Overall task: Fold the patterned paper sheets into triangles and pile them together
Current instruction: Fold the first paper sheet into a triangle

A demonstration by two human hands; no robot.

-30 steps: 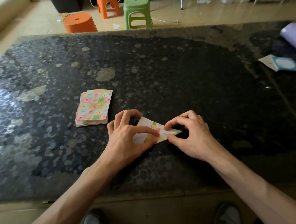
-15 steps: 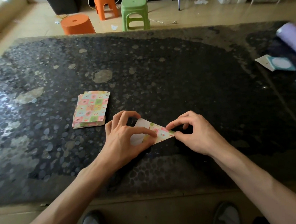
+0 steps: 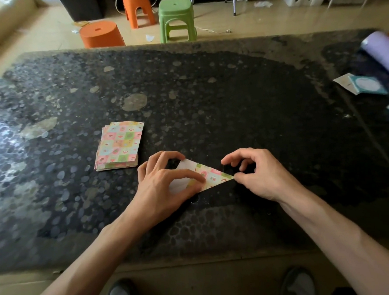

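Pastel paper, checked in pink, green and yellow, is the task's thing. 1 folded sheet (image 3: 213, 175) lies on the dark pebbled worktop (image 3: 231, 99) between the hands, its white underside showing at the left end, and a stack of sheets (image 3: 120, 144) sits just beyond the left hand (image 3: 159, 188).

The left hand's fingers (image 3: 197, 175) are clamped on the sheet, index across the patterned flap and thumb at the near edge. The right hand (image 3: 259, 175) has its thumb on the pointed tip, with its index finger arched above and apart from the thumb. Whether it truly nips the paper I cannot tell.

To crease well, I judge the left hand should pin the flap flat while the right lines the tip up exactly. Then 1 finger should run along the fold from the pinned end outward.

No writing can be read. A teal card (image 3: 367, 85) far right carries a round label, too small to make out.
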